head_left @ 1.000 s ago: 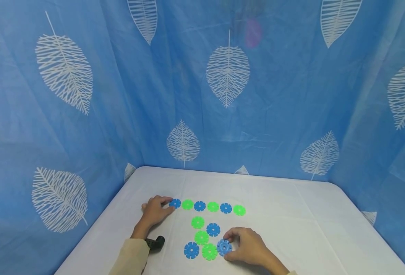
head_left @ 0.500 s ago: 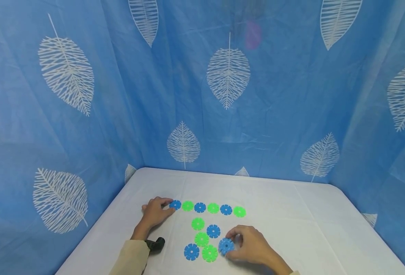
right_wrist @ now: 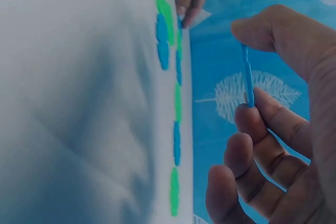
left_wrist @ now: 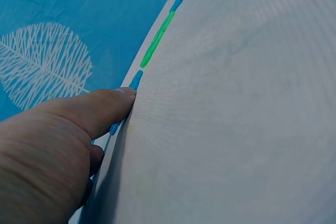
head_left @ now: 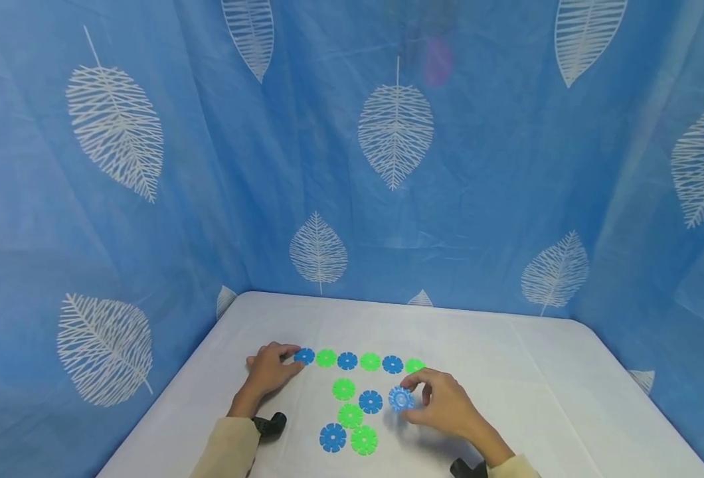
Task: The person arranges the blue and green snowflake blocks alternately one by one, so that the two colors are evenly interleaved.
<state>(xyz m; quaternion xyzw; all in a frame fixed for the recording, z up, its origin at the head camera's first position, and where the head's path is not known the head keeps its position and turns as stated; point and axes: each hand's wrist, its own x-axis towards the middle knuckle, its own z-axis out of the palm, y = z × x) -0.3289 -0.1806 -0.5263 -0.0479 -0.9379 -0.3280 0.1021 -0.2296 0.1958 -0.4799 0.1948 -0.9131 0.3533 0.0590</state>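
My left hand (head_left: 270, 369) rests on the table, its thumb and a finger pinching the edges of a blue interlocking disc (head_left: 305, 356) at the left end of a row. In the left wrist view the thumb covers part of that blue disc (left_wrist: 136, 80). Held between the thumb and fingertips of my right hand (head_left: 446, 406) is another blue interlocking disc (head_left: 401, 398), raised over the table and casting a shadow. The right wrist view shows this disc (right_wrist: 248, 74) edge-on. A green disc (head_left: 414, 366) ends the row just beyond the right hand, partly covered by it.
The row of alternating discs continues with a green disc (head_left: 326, 358) and a blue one (head_left: 347, 360). Nearer, several loose discs lie in a cluster, among them a green disc (head_left: 350, 415) and a blue disc (head_left: 333, 438). A blue leaf-patterned curtain (head_left: 471, 199) surrounds the white table (head_left: 525, 372).
My right hand has lifted the blue disc away from beside the near green disc and carried it farther back and slightly right, toward the row. The left hand has stayed in place.
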